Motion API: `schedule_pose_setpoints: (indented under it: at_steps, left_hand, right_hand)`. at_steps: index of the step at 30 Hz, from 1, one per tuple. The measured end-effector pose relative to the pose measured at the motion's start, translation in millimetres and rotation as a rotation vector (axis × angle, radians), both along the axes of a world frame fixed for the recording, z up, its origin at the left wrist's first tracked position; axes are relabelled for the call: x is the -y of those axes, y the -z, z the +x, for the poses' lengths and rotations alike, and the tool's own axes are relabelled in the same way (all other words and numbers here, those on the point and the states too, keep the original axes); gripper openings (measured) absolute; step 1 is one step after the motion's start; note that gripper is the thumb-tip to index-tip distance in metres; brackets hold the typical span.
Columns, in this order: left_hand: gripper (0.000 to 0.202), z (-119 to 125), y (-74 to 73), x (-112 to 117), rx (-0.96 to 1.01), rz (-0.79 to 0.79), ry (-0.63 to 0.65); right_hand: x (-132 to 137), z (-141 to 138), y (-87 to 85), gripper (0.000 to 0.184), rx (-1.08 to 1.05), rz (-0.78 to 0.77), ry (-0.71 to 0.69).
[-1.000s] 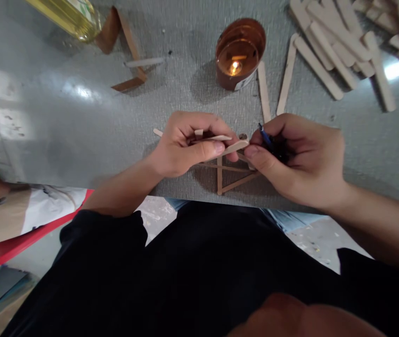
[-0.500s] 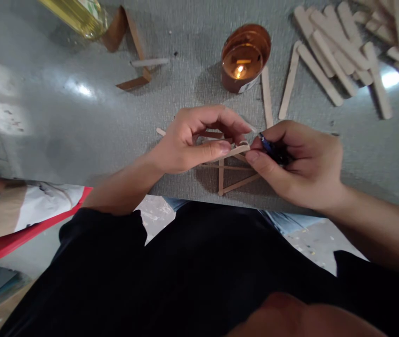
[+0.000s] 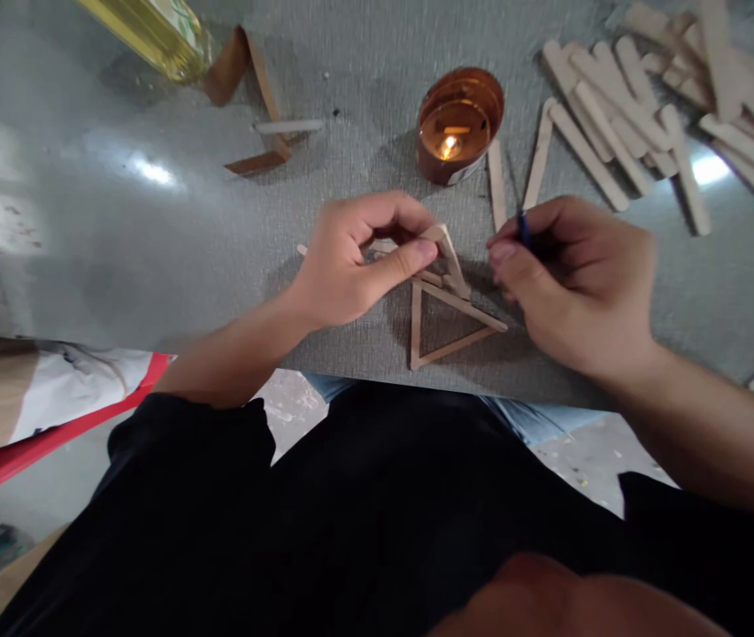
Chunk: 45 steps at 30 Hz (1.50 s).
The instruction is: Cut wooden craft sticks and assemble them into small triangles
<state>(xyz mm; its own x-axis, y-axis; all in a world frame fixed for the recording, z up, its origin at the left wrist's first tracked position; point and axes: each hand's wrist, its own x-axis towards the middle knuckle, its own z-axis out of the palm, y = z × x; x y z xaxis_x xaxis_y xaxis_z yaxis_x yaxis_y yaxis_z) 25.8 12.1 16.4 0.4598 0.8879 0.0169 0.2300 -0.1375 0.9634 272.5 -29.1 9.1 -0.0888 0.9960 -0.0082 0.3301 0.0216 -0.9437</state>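
My left hand (image 3: 364,261) pinches a wooden craft stick (image 3: 455,264) between thumb and fingers. The stick tilts down to the right, over a triangle of craft sticks (image 3: 415,327) lying on the table. More stick pieces behind that thumb are partly hidden. To the right, my right hand (image 3: 569,274) is closed around a slim blue tool (image 3: 524,228). A thin dark shaft or blade points up from it, but blur hides its exact kind. The two hands are apart.
A lit candle in an amber glass (image 3: 460,124) stands beyond my hands. Loose craft sticks (image 3: 616,115) are piled at the back right. A white stick (image 3: 288,127) lies across a brown strip (image 3: 257,80), near a bottle of yellow liquid (image 3: 174,44) at the back left.
My right hand has moved away from the left, and its blue tool now points up. The stick in my left hand has turned from nearly level to steeply tilted. More of the triangle shows.
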Motion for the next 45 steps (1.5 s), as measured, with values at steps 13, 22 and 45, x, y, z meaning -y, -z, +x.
schedule_pose_setpoints:
  at_steps: [13,22,45]
  left_hand:
    - [0.043,-11,1.5,-24,0.249,0.097,-0.256]
    - [0.022,-2,-16.3,9,0.223,-0.082,0.231]
    - [0.038,6,-2.3,16,0.478,0.099,0.187]
  right_hand:
    - [-31,23,16.0,0.018,0.472,0.218,-0.124]
    - [-30,20,7.1,0.025,0.499,0.384,-0.078]
    - [-182,-152,-33.5,0.040,1.050,0.443,-0.493]
